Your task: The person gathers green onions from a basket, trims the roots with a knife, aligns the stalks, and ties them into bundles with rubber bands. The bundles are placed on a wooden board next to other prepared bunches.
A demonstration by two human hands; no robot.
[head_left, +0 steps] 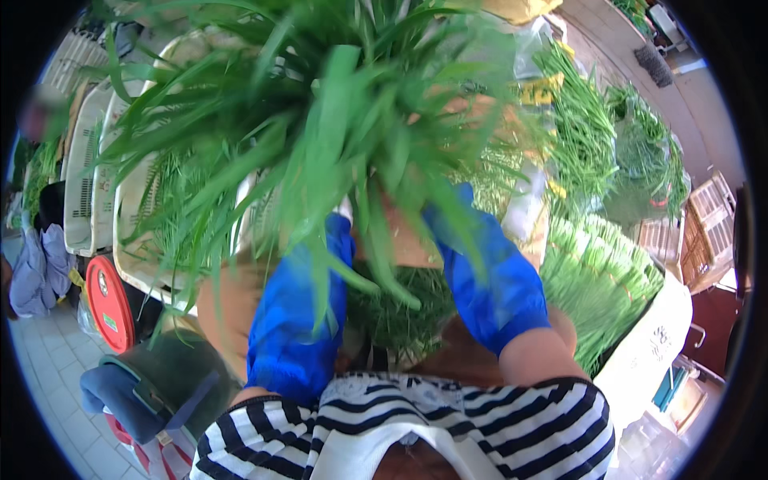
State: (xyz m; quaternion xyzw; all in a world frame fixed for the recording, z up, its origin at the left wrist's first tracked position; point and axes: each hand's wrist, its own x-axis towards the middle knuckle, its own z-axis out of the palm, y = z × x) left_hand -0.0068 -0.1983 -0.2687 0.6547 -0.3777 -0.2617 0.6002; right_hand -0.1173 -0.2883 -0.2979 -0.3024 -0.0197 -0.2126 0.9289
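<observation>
A large bunch of long, flat green leaves (pixel 336 120), probably garlic chives, fans out close to the camera, partly blurred. Both my forearms, in blue sleeve covers, reach up beneath it. Only a pale bit of my left hand (pixel 344 209) shows at the end of the left sleeve cover (pixel 300 312). My right hand is hidden by leaves beyond the right sleeve cover (pixel 495 276); the grip of either hand cannot be made out. Behind the leaves lies a brown work board (pixel 408 237) with cut green scraps (pixel 498 174). Loose greens (pixel 402 306) lie below its near edge.
White plastic crates (pixel 129 258) with greens stand at the left, near a red round lid (pixel 109 304) and a dark green bin (pixel 174 372). At the right, neatly bundled greens (pixel 594 282) fill a white-sided container (pixel 651 342). More long greens (pixel 579 132) lie beyond.
</observation>
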